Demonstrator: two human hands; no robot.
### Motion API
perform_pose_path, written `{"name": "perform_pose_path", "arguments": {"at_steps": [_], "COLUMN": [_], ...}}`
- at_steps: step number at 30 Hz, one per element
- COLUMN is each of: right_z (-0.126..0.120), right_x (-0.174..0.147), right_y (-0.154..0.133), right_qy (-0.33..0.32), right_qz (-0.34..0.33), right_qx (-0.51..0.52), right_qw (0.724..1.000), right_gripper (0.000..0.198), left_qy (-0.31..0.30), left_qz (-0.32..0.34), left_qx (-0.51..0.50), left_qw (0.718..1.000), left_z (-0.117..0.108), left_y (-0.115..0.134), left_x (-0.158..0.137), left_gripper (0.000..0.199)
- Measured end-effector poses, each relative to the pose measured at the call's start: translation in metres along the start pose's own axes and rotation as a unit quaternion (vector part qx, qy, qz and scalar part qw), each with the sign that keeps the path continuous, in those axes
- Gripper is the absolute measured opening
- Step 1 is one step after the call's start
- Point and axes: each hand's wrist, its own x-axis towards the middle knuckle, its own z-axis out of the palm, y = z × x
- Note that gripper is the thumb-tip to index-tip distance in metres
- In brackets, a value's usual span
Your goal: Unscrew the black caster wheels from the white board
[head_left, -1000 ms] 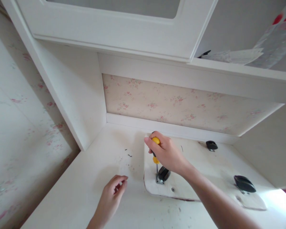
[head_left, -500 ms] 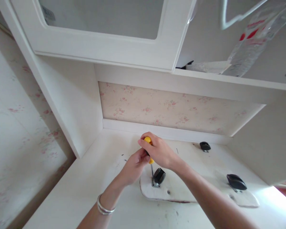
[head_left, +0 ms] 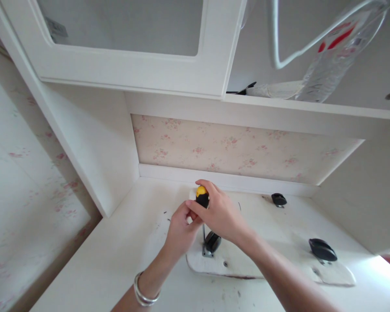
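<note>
A screwdriver with a yellow and black handle stands nearly upright, its metal shaft running down to the mounting plate of a black caster wheel. My right hand is closed round the handle, thumb across its front. Lower down, my left hand is closed on the same screwdriver near the handle's base, beside the right thumb. The caster sits at the near left corner of a white board lying flat. The screwdriver's tip is too small to make out at the plate.
Two more black casters sit on the board's right part. Overhead hangs a white cabinet door; an open shelf beside it holds a plastic bottle, with a white wire piece in front. Dark bits lie left of the board.
My right hand has shifted its grip, and more of the black part of the handle shows. The view has moved slightly; the screwdriver stays at the same caster.
</note>
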Motion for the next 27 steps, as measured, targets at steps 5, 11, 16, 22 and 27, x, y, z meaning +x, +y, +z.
{"name": "perform_pose_path", "arguments": {"at_steps": [5, 11, 16, 22, 27], "right_z": [-0.008, -0.015, -0.009, 0.005, -0.004], "right_x": [-0.005, -0.006, -0.008, -0.011, -0.014], "right_y": [0.003, 0.0, 0.005, 0.013, 0.022], "right_qy": [-0.006, -0.055, -0.057, 0.043, 0.013], "right_qz": [-0.007, -0.01, -0.017, -0.001, 0.005], "right_qx": [0.011, 0.046, 0.071, 0.136, 0.157], "right_qw": [1.0, 0.997, 0.996, 0.99, 0.987], "right_gripper": [0.049, 0.056, 0.056, 0.05, 0.039], "left_qy": [-0.087, -0.183, -0.112, -0.067, -0.171], "left_qz": [0.008, -0.055, -0.031, 0.008, -0.02], "left_qx": [-0.067, -0.087, -0.1, -0.061, -0.114], "left_qw": [0.994, 0.978, 0.988, 0.996, 0.978], "left_z": [-0.004, -0.013, -0.004, 0.009, 0.001], "left_y": [0.005, 0.01, 0.008, 0.013, 0.014], "left_x": [0.0, 0.004, 0.003, -0.002, -0.004], "left_gripper": [0.03, 0.02, 0.026, 0.029, 0.033]}}
